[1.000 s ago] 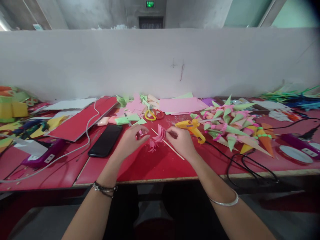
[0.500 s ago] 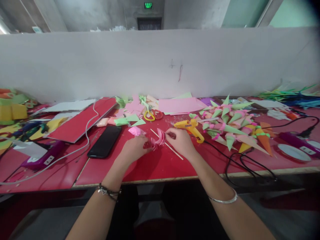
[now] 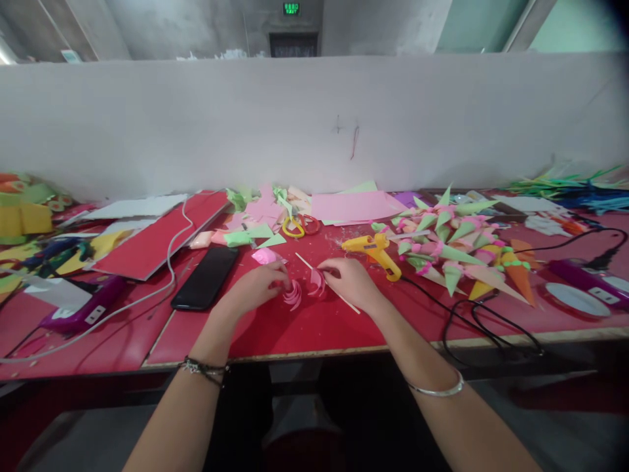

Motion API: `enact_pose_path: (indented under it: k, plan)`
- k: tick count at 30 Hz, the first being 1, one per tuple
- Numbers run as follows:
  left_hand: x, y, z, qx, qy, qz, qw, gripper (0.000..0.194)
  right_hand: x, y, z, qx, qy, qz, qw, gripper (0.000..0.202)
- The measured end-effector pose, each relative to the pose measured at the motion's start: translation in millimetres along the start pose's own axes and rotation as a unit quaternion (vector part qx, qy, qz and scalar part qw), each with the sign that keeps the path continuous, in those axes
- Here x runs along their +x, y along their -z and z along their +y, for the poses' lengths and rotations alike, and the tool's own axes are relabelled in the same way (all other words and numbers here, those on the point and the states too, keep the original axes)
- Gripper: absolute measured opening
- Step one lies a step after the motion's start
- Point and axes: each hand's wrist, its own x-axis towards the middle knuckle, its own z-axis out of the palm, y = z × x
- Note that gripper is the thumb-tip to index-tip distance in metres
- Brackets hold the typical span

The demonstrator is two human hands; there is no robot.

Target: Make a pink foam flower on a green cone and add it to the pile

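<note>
Head view: two pink curls [image 3: 293, 296]

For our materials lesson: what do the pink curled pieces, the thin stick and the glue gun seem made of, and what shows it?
Pink curled pieces: probably matte paper, possibly thin foam; thin, fanned edges.
Thin stick: likely bare wood; pale, straight.
Glue gun: probably hard plastic; smooth yellow body.
</note>
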Motion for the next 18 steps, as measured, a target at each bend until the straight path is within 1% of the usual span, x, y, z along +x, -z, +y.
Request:
enact_pose_path:
  k: [2,3,7,8,9,12,14,18]
  plan:
    - [0.8,-1.7,-2.4,0.006,0.004,0.012,1.0,0.017,-0.3,-1.0,-0.1,-0.009,0.003,-0.015,1.0,0.02]
    - [0.8,-1.9,-3.1,0.009,0.01,0.028,1.0,0.017,-0.4,-1.3,0.0,-0.013,0.004,-0.021,1.0,0.021]
    - [-3.2,3.7,2.2,0.013,0.05,0.126,0.991,0.016,-0.7,-1.4,0.6,-0.034,0.001,-0.033,0.999,0.02]
    - [-4.9,5.7,5.9,0.014,0.053,0.136,0.989,0.015,-0.8,-1.1,0.6,-0.04,-0.001,-0.034,0.999,0.02]
    - [-6.5,7.5,10.3,0.017,0.049,0.132,0.99,0.014,-1.0,-0.9,0.5,-0.045,-0.003,-0.036,0.998,0.019]
    - [-9.4,8.7,24.6,0.037,0.026,0.061,0.997,0.014,-1.7,-0.3,0.4,-0.058,-0.009,-0.037,0.998,0.02]
    - [-9.1,6.5,31.7,0.06,0.026,0.03,0.997,0.014,-2.0,-0.2,0.5,-0.063,-0.012,-0.035,0.997,0.02]
    - [-5.5,2.1,34.4,0.102,0.037,0.033,0.994,0.015,-2.2,-1.4,0.5,-0.067,-0.016,-0.025,0.997,0.022]
